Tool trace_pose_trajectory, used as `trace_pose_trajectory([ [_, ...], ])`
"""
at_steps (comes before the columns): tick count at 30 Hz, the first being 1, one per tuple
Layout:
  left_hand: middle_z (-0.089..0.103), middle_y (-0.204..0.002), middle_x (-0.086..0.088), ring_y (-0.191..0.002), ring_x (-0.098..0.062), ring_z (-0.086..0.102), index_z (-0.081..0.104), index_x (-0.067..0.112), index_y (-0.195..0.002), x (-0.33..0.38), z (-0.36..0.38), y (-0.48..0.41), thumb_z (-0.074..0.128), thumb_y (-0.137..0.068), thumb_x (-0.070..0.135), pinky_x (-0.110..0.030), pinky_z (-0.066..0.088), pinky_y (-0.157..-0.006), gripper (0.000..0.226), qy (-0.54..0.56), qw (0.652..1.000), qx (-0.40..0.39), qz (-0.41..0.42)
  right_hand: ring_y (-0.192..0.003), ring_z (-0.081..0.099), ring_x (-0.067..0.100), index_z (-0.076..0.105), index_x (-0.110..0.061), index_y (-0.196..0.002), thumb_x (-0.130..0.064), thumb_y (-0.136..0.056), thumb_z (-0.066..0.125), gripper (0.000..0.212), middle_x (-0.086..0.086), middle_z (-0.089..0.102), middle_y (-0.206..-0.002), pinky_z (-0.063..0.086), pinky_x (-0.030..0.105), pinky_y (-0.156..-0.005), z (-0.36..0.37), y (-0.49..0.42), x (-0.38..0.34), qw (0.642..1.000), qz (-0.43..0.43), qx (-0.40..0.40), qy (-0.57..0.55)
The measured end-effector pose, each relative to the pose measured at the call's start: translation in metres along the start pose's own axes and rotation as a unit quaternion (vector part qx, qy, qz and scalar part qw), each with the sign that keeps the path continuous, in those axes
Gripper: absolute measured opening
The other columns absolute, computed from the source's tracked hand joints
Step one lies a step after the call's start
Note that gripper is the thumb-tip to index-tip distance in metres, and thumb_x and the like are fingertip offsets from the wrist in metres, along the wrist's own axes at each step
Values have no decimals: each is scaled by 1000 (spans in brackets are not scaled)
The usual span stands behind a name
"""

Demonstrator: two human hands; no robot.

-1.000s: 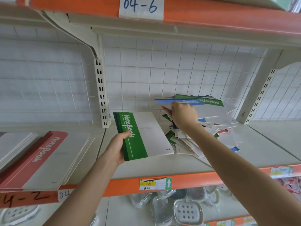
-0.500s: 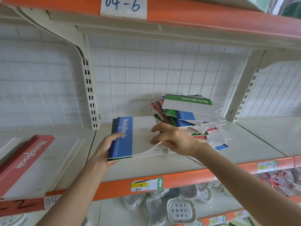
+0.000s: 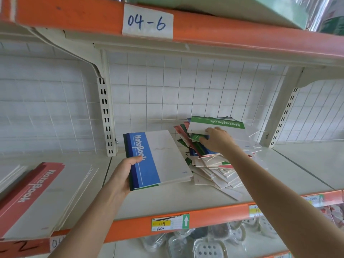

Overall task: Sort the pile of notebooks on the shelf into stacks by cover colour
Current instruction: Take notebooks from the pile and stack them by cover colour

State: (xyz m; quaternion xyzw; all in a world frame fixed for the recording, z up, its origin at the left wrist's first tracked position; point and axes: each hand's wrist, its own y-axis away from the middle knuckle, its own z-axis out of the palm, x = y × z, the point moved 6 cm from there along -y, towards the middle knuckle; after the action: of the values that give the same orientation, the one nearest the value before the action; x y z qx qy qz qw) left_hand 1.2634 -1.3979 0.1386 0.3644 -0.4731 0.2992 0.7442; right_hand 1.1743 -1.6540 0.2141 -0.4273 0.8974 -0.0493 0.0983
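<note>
sorting is mid-flow here: the left hand (image 3: pixel 122 175) grips a small held bundle by its spine edge, thumb curled over the blue band, fingers out of sight beneath, with the blue notebook (image 3: pixel 158 159) on top and a sliver of green cover peeking out below it. the bundle's far end sits low over the shelf (image 3: pixel 167 205), just beside the messy pile (image 3: pixel 214 164) of red, green and blue covers at the back right. the right hand (image 3: pixel 216 139) is up on that pile, fingers bent onto the near edge of the green notebook (image 3: pixel 214 125) lying on top, thumb tucked just under; whether it has a true pinch on it i cannot tell. over on the left, the red stack (image 3: pixel 33 192) lies flat and well apart. so the step looks like picking the next book off the pile. the next move calls for lifting only that top green one without dragging the loose, fanned covers beneath, then matching it to its colour, and that blue-over-green bundle may need splitting.
</note>
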Motion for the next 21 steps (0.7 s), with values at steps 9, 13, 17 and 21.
trace_pose_trajectory([
  [9,64,-88,-11,-77,-27,60,53,17,-93,2,8,0,52,-92,21,-33,46,-60,4,-19,1000,-11,-5,-95,54,26,51,-15,-117,-51,-84,55,49,5,55,-102,50,40,-85,-5,-17,-3,998,56,20,17],
  [13,66,-87,-11,-77,-27,62,56,16,-96,3,8,0,54,-91,22,-33,46,-60,8,-25,1000,-10,-10,-91,56,25,55,-14,-114,-47,-86,54,44,4,56,-96,51,35,-79,-6,-21,-9,997,72,25,11],
  [17,66,-86,-10,-76,-27,62,55,16,-95,4,5,2,54,-91,22,-32,45,-59,7,-28,1000,-6,-9,-83,52,22,58,-11,-108,-28,-95,47,24,5,51,-86,44,28,-63,-9,-21,-16,992,63,43,101],
  [21,64,-85,-11,-75,-26,61,53,17,-91,6,2,4,53,-92,22,-32,44,-59,5,-37,999,-9,-10,-80,51,21,56,-9,-111,-8,-93,47,21,5,54,-88,41,26,-62,-14,-20,-19,985,63,67,148],
])
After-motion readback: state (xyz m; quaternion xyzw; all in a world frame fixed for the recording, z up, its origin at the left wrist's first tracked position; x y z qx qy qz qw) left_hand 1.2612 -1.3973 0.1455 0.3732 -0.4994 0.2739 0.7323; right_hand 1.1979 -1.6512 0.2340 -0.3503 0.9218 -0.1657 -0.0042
